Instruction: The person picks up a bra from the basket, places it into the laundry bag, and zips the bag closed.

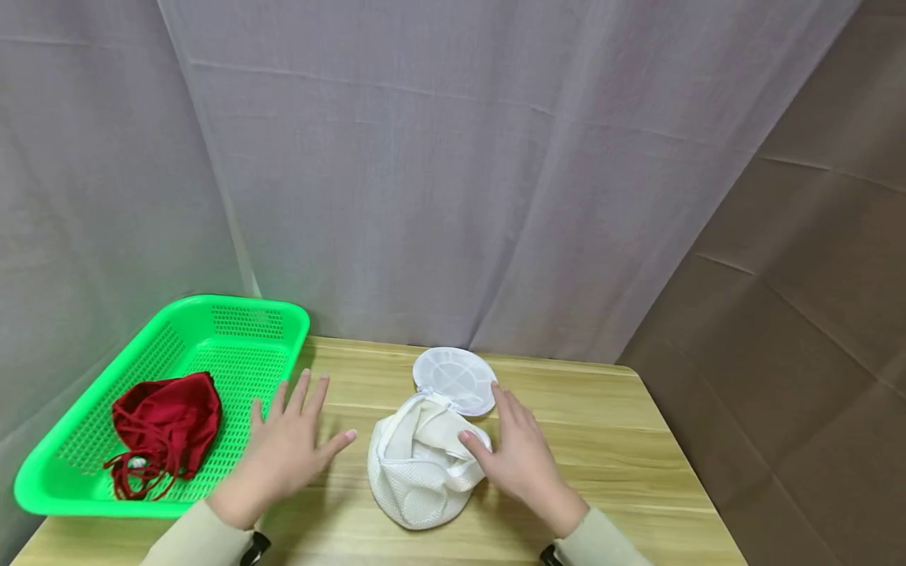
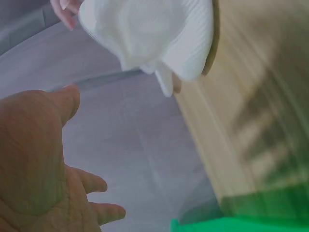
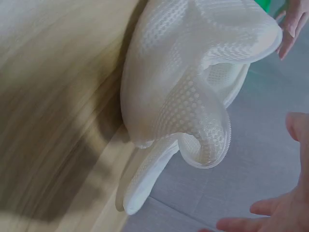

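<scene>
A white mesh laundry bag point(image 1: 425, 487) stands on the table with its mouth open. Its round lid point(image 1: 456, 380) is folded back behind it. My right hand point(image 1: 522, 457) is at the bag's right side, fingers extended and thumb overlapping the rim in the head view. In the right wrist view a gap shows between that hand point(image 3: 282, 212) and the bag point(image 3: 178, 92). Left of the bag, my left hand point(image 1: 283, 452) is spread with nothing in it, close to the green basket's right edge. A red drawstring pouch point(image 1: 177, 417) lies inside that basket.
The green plastic basket point(image 1: 286, 314) with perforated walls fills the table's left end. Bare wood tabletop point(image 1: 609, 456) stretches to the right of the bag. Grey curtain point(image 1: 396, 196) hangs behind the table, and brown cloth point(image 1: 800, 314) hangs along the right.
</scene>
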`<action>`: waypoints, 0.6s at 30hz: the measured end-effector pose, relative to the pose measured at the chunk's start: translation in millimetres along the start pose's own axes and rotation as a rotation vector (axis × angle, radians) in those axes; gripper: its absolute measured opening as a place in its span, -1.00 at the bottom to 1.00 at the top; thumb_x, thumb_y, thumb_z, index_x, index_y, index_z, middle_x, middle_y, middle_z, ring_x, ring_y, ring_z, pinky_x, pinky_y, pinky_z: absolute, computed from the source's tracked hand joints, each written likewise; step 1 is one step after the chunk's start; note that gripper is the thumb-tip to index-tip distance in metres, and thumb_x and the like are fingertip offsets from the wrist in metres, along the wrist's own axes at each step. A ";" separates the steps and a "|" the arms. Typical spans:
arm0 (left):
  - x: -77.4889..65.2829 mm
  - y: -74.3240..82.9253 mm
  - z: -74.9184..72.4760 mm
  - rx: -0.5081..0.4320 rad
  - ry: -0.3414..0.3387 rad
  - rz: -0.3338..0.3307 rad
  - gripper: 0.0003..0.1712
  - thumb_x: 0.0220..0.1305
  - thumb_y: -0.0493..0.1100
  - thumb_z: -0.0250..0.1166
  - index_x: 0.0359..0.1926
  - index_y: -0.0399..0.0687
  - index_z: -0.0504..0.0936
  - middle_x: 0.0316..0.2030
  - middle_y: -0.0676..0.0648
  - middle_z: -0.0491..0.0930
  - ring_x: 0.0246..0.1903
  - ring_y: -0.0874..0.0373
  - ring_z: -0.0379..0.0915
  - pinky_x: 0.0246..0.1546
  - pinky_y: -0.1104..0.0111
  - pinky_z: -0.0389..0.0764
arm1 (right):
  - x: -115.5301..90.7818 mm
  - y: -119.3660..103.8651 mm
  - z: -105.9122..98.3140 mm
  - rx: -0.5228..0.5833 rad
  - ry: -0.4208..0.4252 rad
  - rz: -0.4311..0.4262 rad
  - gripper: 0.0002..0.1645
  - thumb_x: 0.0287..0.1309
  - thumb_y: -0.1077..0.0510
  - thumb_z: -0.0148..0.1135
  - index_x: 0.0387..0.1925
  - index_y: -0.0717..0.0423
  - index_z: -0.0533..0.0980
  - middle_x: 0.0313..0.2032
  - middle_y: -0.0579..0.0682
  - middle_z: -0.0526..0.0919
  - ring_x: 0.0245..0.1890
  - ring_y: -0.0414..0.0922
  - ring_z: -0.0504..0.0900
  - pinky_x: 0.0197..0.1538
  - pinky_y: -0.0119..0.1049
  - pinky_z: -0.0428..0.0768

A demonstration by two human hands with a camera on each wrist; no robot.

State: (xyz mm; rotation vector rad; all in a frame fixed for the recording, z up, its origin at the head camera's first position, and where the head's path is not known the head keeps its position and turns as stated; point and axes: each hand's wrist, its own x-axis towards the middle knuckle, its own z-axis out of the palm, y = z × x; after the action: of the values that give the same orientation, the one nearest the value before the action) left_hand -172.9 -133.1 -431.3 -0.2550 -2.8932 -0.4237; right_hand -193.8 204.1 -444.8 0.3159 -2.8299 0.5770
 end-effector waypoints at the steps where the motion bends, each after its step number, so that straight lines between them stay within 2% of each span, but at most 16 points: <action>1: 0.8 -1.7 -2.9 -0.005 -0.005 -0.004 0.16 0.16 0.62 -0.18 0.49 -0.12 0.02 0.45 -0.33 -0.05 0.33 -0.49 -0.13 0.13 -0.46 -0.19 | 0.7 0.1 -0.5 0.044 -0.009 0.017 0.16 0.08 -0.51 0.09 0.49 0.07 0.02 0.40 0.22 0.17 0.34 0.23 0.19 0.32 0.16 0.15; 4: 3.3 -7.5 -11.5 -0.017 -0.018 -0.013 0.16 0.17 0.61 -0.16 0.50 -0.13 0.00 0.45 -0.33 -0.07 0.32 -0.51 -0.12 0.13 -0.46 -0.18 | 2.3 0.5 -2.3 0.179 -0.029 0.086 0.14 0.08 -0.46 0.16 0.49 0.02 0.01 0.38 0.17 0.24 0.31 0.19 0.27 0.28 0.13 0.25; 9: 6.0 -17.4 -23.9 -0.006 -0.028 -0.021 0.16 0.17 0.60 -0.12 0.50 -0.13 -0.03 0.44 -0.35 -0.04 0.32 -0.50 -0.12 0.13 -0.45 -0.17 | 5.6 3.1 -5.2 0.366 -0.073 0.184 0.10 0.09 -0.47 0.15 0.48 -0.04 0.03 0.25 0.24 0.40 0.13 0.23 0.47 0.07 0.12 0.48; 12: 7.9 -25.0 -32.4 0.011 -0.034 -0.030 0.16 0.18 0.59 -0.11 0.50 -0.13 -0.04 0.43 -0.36 -0.04 0.32 -0.51 -0.14 0.13 -0.45 -0.18 | 8.8 6.4 -5.4 0.457 -0.100 0.219 0.06 0.13 -0.44 0.14 0.46 0.04 0.06 0.16 0.27 0.48 0.06 0.20 0.53 0.03 0.06 0.52; 15: 10.1 -34.5 -41.1 0.016 -0.048 -0.043 0.16 0.18 0.58 -0.09 0.50 -0.16 -0.04 0.43 -0.38 -0.04 0.32 -0.52 -0.17 0.13 -0.45 -0.19 | 11.0 9.6 -4.5 0.536 -0.118 0.260 0.03 0.17 -0.39 0.15 0.44 0.12 0.09 0.05 0.22 0.55 -0.03 0.10 0.59 -0.03 -0.05 0.57; 18: 12.1 -46.6 -46.9 0.024 -0.065 -0.061 0.19 0.17 0.60 -0.12 0.49 -0.19 -0.03 0.42 -0.40 -0.04 0.31 -0.54 -0.19 0.12 -0.45 -0.19 | 11.0 11.3 -4.0 0.600 -0.134 0.305 0.02 0.18 -0.36 0.17 0.42 0.18 0.11 0.00 0.18 0.57 -0.10 0.08 0.62 -0.11 -0.11 0.60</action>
State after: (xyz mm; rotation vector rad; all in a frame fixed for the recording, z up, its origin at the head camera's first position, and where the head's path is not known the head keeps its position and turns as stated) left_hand -185.5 -189.4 -396.8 -0.1799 -2.9739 -0.3979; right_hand -206.3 214.1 -442.3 0.0153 -2.7789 1.5229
